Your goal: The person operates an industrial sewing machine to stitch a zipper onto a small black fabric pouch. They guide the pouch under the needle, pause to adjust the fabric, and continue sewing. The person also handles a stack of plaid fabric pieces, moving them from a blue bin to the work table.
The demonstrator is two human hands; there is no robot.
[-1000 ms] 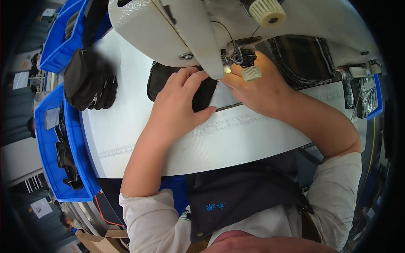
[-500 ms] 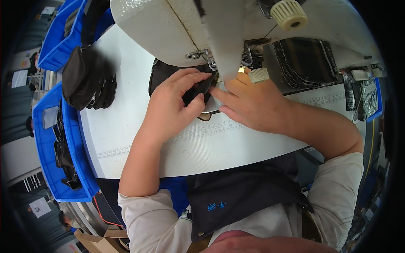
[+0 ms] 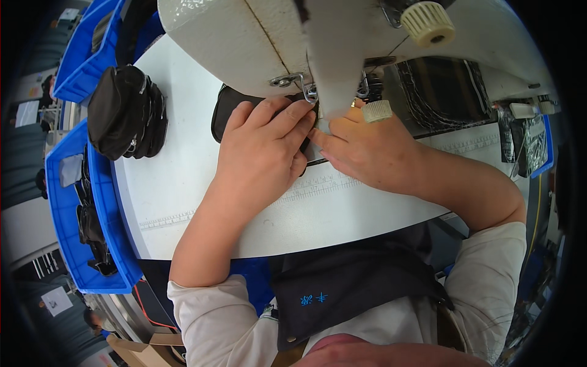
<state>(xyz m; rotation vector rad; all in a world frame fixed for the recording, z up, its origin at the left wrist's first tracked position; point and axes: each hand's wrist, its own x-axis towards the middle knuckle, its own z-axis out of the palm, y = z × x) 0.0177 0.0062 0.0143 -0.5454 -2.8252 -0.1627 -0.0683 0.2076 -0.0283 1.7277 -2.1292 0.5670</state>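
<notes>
Here, the left hand (image 3: pixel 260 153) lies loosely open over the black cloth (image 3: pixel 226 115); the half-curled right hand (image 3: pixel 370 150) touches its edge, any grip unclear, both forearms (image 3: pixel 211 229) slanting inward

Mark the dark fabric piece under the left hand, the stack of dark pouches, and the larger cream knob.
Dark fabric piece (image 3: pixel 226 107): head view, on its exposed left part.
Stack of dark pouches (image 3: pixel 125 113): head view, middle of its fabric.
Larger cream knob (image 3: pixel 424 22): head view, ribbed side.
</notes>
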